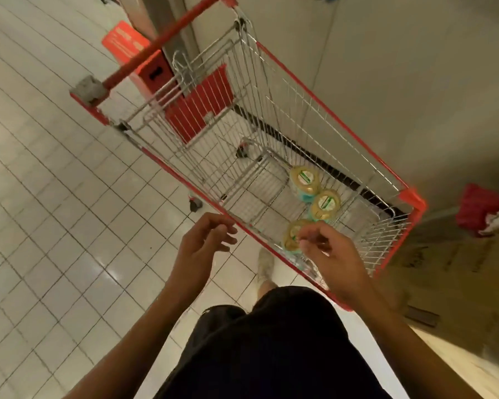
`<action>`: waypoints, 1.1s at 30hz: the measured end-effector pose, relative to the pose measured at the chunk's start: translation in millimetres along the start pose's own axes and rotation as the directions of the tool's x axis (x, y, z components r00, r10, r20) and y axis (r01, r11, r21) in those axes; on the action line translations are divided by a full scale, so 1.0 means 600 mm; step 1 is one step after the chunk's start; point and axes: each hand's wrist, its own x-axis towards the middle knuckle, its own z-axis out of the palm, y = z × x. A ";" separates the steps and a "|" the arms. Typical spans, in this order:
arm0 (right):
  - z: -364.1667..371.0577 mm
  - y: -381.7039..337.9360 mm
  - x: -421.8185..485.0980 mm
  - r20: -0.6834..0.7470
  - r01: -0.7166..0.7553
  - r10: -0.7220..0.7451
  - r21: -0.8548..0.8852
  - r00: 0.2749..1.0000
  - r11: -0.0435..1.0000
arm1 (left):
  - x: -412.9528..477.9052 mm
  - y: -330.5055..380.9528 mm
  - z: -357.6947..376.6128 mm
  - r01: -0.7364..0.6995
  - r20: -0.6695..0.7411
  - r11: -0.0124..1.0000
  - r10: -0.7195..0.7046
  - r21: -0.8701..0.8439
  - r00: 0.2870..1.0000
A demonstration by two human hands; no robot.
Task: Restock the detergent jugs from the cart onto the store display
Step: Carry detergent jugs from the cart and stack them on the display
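A wire shopping cart with red trim stands in front of me on the tiled floor. Three detergent jugs with gold caps stand in a row at its near end: one farthest, one in the middle, and one closest, partly behind my fingers. My right hand hovers over the cart's near rim above the closest jug, fingers loosely curled and holding nothing. My left hand hangs just outside the cart's left rim, fingers relaxed and empty.
A grey wall or display base runs along the cart's right side. A red object and a brown cardboard sheet lie at the right. A red sign stand sits beyond the cart's handle. White tiled floor spreads to the left.
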 end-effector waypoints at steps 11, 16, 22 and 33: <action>-0.027 -0.024 0.232 -0.252 -0.077 0.113 0.150 0.961 0.986 | 0.346 0.043 0.083 0.013 0.333 0.985 -0.070 0.171 0.940; -0.019 0.048 0.317 -0.403 -0.192 0.222 0.114 0.888 0.975 | 0.507 -0.009 0.162 -0.045 0.529 0.950 -0.132 0.310 0.838; -0.012 0.208 0.441 -0.520 -0.482 0.450 0.081 0.726 0.872 | 0.670 -0.186 0.241 -0.187 0.673 0.851 -0.233 0.490 0.702; -0.010 0.569 0.673 -0.667 -0.781 0.604 0.051 0.437 0.622 | 0.900 -0.509 0.414 -0.754 0.836 0.359 -0.243 0.549 0.493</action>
